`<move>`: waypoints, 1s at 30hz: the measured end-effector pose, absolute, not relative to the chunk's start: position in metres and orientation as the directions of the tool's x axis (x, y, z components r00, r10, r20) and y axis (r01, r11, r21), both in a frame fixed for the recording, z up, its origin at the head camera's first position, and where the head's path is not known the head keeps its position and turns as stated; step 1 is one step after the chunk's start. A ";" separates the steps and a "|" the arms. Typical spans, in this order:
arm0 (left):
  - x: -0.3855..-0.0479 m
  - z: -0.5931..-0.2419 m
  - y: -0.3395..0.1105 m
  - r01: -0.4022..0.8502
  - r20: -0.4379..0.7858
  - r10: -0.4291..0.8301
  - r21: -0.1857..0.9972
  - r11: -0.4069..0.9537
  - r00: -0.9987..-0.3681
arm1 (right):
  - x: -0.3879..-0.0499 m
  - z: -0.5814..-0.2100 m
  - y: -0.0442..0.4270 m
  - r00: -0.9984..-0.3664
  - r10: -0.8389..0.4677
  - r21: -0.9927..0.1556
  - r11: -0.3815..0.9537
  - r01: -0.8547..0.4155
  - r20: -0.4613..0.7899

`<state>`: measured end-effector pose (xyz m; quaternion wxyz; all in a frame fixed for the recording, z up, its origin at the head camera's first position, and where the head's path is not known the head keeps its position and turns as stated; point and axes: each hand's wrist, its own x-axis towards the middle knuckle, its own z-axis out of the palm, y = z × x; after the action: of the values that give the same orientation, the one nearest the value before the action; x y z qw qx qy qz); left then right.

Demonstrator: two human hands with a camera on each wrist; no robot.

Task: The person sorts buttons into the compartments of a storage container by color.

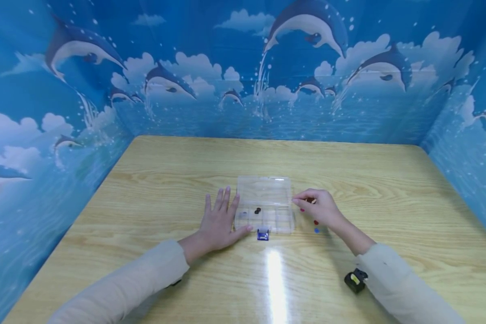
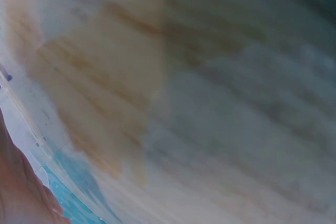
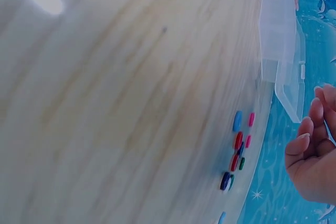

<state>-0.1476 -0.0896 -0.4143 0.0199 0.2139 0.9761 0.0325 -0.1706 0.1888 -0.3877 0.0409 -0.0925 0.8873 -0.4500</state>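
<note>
A clear plastic compartment box (image 1: 284, 221) lies on the table with its lid (image 1: 263, 191) raised toward the back. Two or so small black discs (image 1: 257, 210) sit in one of its compartments. My left hand (image 1: 218, 225) lies with fingers spread at the box's left side, thumb at its front edge. Near the box's right edge is my right hand (image 1: 321, 209), thumb and forefinger brought together; whether something is between them is too small to tell. Several small coloured discs, button-like, among them a red disc (image 3: 239, 140) and a blue disc (image 1: 317, 230), lie below the right hand.
A blue latch (image 1: 263, 235) sticks out at the box's front. Under the right sleeve is a black device (image 1: 355, 281) at the wrist. The wooden table (image 1: 166, 171) meets a dolphin-printed curtain (image 1: 210, 108) at the back and sides.
</note>
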 end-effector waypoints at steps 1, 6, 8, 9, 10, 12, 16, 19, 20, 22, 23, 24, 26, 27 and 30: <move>-0.147 -0.414 -0.090 0.415 -0.027 0.418 0.073 0.907 -0.908 | -0.170 -0.388 0.190 -0.979 -0.203 -0.804 0.579 -0.132 0.015; -0.147 -0.413 -0.090 0.413 -0.032 0.417 0.078 0.907 -0.908 | -0.170 -0.387 0.197 -0.974 -0.217 -0.794 0.581 -0.178 0.059; -0.147 -0.413 -0.090 0.415 -0.030 0.418 0.080 0.906 -0.908 | -0.171 -0.388 0.200 -0.973 -0.219 -0.792 0.580 -0.190 0.073; -0.147 -0.413 -0.090 0.415 -0.027 0.419 0.084 0.906 -0.908 | -0.171 -0.388 0.201 -0.973 -0.217 -0.792 0.581 -0.191 0.075; -0.147 -0.414 -0.090 0.416 -0.026 0.419 0.086 0.905 -0.908 | -0.172 -0.389 0.202 -0.974 -0.214 -0.791 0.582 -0.186 0.072; -0.147 -0.413 -0.090 0.416 -0.025 0.420 0.090 0.905 -0.907 | -0.172 -0.390 0.204 -0.976 -0.211 -0.789 0.589 -0.176 0.060; -0.147 -0.414 -0.090 0.415 -0.026 0.419 0.087 0.905 -0.908 | -0.173 -0.393 0.209 -0.977 -0.210 -0.781 0.607 -0.150 0.024; -0.147 -0.414 -0.090 0.416 -0.027 0.419 0.082 0.906 -0.907 | -0.174 -0.395 0.211 -0.977 -0.214 -0.781 0.610 -0.130 -0.004; -0.147 -0.414 -0.090 0.417 -0.026 0.420 0.083 0.905 -0.907 | -0.174 -0.396 0.212 -0.977 -0.214 -0.781 0.612 -0.125 -0.011; -0.147 -0.414 -0.090 0.417 -0.027 0.421 0.085 0.905 -0.907 | -0.175 -0.399 0.213 -0.976 -0.215 -0.776 0.619 -0.122 -0.018; -0.147 -0.414 -0.090 0.418 -0.026 0.421 0.086 0.904 -0.907 | -0.175 -0.400 0.213 -0.976 -0.217 -0.770 0.625 -0.128 -0.014; -0.147 -0.414 -0.090 0.418 -0.025 0.422 0.086 0.904 -0.906 | -0.175 -0.401 0.213 -0.976 -0.219 -0.762 0.633 -0.135 -0.009; -0.147 -0.413 -0.090 0.418 -0.026 0.422 0.084 0.904 -0.906 | -0.176 -0.403 0.214 -0.974 -0.227 -0.740 0.654 -0.156 0.005; -0.147 -0.414 -0.090 0.417 -0.028 0.421 0.080 0.905 -0.907 | -0.176 -0.404 0.214 -0.972 -0.232 -0.727 0.665 -0.170 0.015; -0.148 -0.414 -0.090 0.416 -0.030 0.419 0.076 0.906 -0.907 | -0.177 -0.408 0.214 -0.967 -0.246 -0.687 0.692 -0.223 0.066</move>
<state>-0.1477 -0.0897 -0.4136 0.0229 0.2139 0.9760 0.0341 -0.1771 0.2136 -0.4078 0.0157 -0.1275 0.9195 -0.3714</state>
